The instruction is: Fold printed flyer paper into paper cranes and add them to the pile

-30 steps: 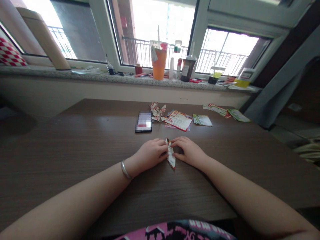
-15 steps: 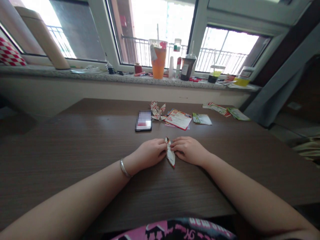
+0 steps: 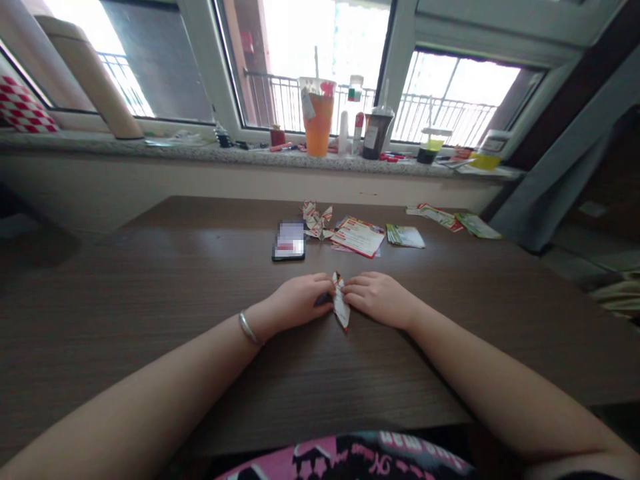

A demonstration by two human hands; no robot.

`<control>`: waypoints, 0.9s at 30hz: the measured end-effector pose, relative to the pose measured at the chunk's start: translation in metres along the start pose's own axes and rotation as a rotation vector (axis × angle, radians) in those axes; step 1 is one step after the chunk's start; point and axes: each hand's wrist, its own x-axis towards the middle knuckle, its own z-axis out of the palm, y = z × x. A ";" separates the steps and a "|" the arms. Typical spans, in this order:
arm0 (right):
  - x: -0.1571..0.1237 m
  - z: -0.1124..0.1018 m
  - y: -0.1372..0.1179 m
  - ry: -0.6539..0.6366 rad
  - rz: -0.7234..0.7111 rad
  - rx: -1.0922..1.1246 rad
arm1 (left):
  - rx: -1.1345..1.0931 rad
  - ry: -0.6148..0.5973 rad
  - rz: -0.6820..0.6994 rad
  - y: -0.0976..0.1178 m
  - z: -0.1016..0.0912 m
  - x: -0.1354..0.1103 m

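A narrow strip of folded paper (image 3: 341,303), white with red and dark print, stands on the brown wood-grain table (image 3: 150,333) between my two hands. My left hand (image 3: 297,300) presses its fingertips against the paper's left side, and a silver bangle (image 3: 248,328) circles that wrist. From the other side, my right hand (image 3: 379,299) holds the paper with its fingertips. The fingers hide part of the paper's middle.
Farther up the table lie a folded paper crane (image 3: 317,223), a phone (image 3: 289,241) with a blurred screen, printed flyers (image 3: 359,237) and green-printed cards (image 3: 405,236). Beyond the table's far edge, a stone windowsill (image 3: 250,153) holds cups and bottles.
The folded paper and both hands sit slightly farther up the view. My left fingers have eased slightly at the paper's left side, while my right hand stays on it.
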 end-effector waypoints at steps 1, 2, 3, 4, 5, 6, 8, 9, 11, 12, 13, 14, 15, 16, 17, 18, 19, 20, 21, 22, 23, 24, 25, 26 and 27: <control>0.000 0.000 0.000 -0.006 -0.002 -0.008 | -0.009 -0.002 0.000 -0.001 0.000 -0.001; 0.000 0.000 -0.001 -0.011 -0.002 -0.014 | -0.020 -0.005 0.003 -0.001 0.001 -0.001; 0.000 0.000 -0.001 -0.015 -0.002 -0.020 | -0.033 -0.004 0.008 -0.001 0.001 -0.001; 0.000 0.000 -0.001 -0.017 -0.001 -0.024 | -0.045 0.000 0.017 -0.001 0.001 0.000; 0.000 0.001 -0.001 -0.018 -0.001 -0.027 | -0.056 0.009 0.029 -0.001 0.000 0.000; 0.000 0.001 -0.001 -0.017 -0.002 -0.028 | -0.062 0.019 0.042 0.000 0.000 0.001; 0.000 0.000 -0.001 -0.017 -0.002 -0.023 | -0.063 0.031 0.060 0.000 -0.001 0.002; -0.001 0.000 -0.001 -0.017 -0.002 -0.018 | -0.058 0.032 0.063 0.000 -0.001 0.003; -0.001 -0.001 -0.001 -0.021 0.000 -0.007 | -0.045 0.028 0.058 0.000 -0.002 0.003; -0.001 -0.001 -0.002 -0.024 0.001 -0.002 | -0.038 0.026 0.055 0.000 -0.003 0.003; -0.001 -0.001 -0.002 -0.025 0.003 0.002 | -0.031 0.027 0.053 0.000 -0.003 0.003; -0.001 0.000 -0.002 -0.022 0.008 0.008 | -0.024 0.026 0.053 0.001 -0.003 0.003; -0.001 0.000 -0.002 -0.014 0.021 0.017 | -0.015 0.023 0.053 0.001 -0.004 0.003; -0.001 0.001 -0.002 -0.002 0.042 0.030 | -0.003 0.020 0.052 0.002 -0.004 0.003; -0.001 0.002 -0.001 0.013 0.069 0.048 | 0.012 0.015 0.049 0.002 -0.004 0.003; 0.000 0.003 0.000 0.028 0.099 0.073 | 0.029 0.009 0.043 0.003 -0.004 0.003; 0.000 0.005 0.001 0.042 0.127 0.102 | 0.048 0.004 0.036 0.004 -0.004 0.003; 0.000 0.007 0.002 0.055 0.152 0.136 | 0.065 -0.001 0.029 0.005 -0.004 0.004; -0.001 0.008 0.003 0.066 0.174 0.173 | 0.079 -0.005 0.027 0.007 -0.004 0.004; -0.001 0.010 0.004 0.077 0.195 0.213 | 0.090 -0.007 0.029 0.008 -0.003 0.005; -0.002 0.012 0.005 0.088 0.218 0.252 | 0.100 -0.009 0.034 0.009 -0.003 0.005; -0.002 0.014 0.005 0.099 0.240 0.291 | 0.109 -0.008 0.039 0.010 -0.003 0.006; -0.003 0.015 0.006 0.108 0.261 0.329 | 0.118 -0.007 0.043 0.011 -0.003 0.006; -0.003 0.016 0.006 0.117 0.278 0.366 | 0.127 -0.006 0.044 0.012 -0.003 0.007; -0.003 0.017 0.007 0.128 0.291 0.402 | 0.136 -0.006 0.044 0.013 -0.004 0.007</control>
